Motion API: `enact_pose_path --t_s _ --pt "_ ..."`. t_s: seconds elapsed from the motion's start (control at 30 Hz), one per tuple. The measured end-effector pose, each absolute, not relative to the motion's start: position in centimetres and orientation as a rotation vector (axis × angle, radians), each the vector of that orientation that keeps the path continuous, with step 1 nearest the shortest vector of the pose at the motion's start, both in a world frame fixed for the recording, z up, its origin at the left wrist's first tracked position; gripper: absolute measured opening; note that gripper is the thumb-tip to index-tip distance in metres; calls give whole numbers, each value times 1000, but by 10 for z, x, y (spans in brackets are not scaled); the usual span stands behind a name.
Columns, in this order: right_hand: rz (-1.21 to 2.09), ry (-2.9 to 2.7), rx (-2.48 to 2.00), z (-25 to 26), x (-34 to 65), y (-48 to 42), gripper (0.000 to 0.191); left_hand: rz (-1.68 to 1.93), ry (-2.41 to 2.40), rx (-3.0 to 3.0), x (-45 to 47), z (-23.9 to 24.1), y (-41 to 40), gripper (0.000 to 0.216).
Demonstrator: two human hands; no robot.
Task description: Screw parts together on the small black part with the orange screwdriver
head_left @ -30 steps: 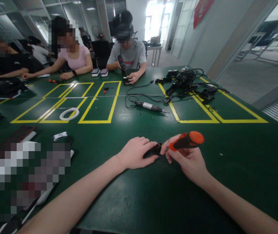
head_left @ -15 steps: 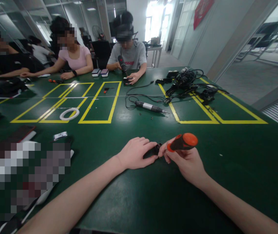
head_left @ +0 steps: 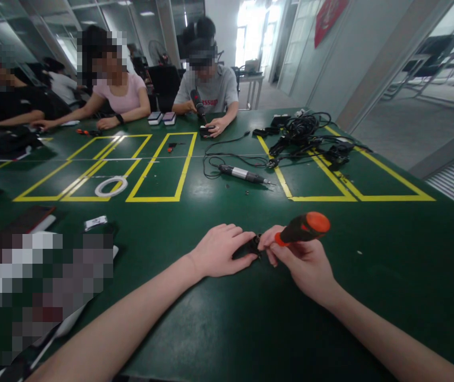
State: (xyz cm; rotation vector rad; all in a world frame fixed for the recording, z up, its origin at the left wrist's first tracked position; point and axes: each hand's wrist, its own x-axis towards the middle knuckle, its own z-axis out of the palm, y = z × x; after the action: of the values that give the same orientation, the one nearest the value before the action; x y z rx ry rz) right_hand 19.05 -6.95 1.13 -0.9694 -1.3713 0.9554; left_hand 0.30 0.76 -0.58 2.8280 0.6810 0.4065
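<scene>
My left hand rests on the green table and grips a small black part between thumb and fingers. Most of that part is hidden by the fingers, so its kind cannot be made out. Close on its right, my right hand is closed around a screwdriver with a black and orange handle. The handle tilts up and to the right; its lower end points down toward the black part. The screwdriver's tip is hidden behind the fingers of my right hand.
Beyond my hands lies a corded electric screwdriver. A heap of black cables sits at the back right. A white ring lies within yellow tape at left. Across the table a co-worker holds a power tool; other people sit to the left.
The screwdriver handle has tilted further to the right and slightly up in my right hand. My left hand stays on the black part. The whole view has shifted slightly.
</scene>
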Motion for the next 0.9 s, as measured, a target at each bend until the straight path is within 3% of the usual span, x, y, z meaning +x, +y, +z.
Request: enact_pose_path --t_s 0.27,0.7,0.9 --pt "801 -1493 -993 12 191 -70 33 398 688 2834 3 -6 7 34" --pt "613 -1477 -1079 8 192 -73 11 436 677 2854 4 -9 8 37" --pt "443 -1685 -1036 9 194 -73 19 426 679 2849 5 -9 8 35"
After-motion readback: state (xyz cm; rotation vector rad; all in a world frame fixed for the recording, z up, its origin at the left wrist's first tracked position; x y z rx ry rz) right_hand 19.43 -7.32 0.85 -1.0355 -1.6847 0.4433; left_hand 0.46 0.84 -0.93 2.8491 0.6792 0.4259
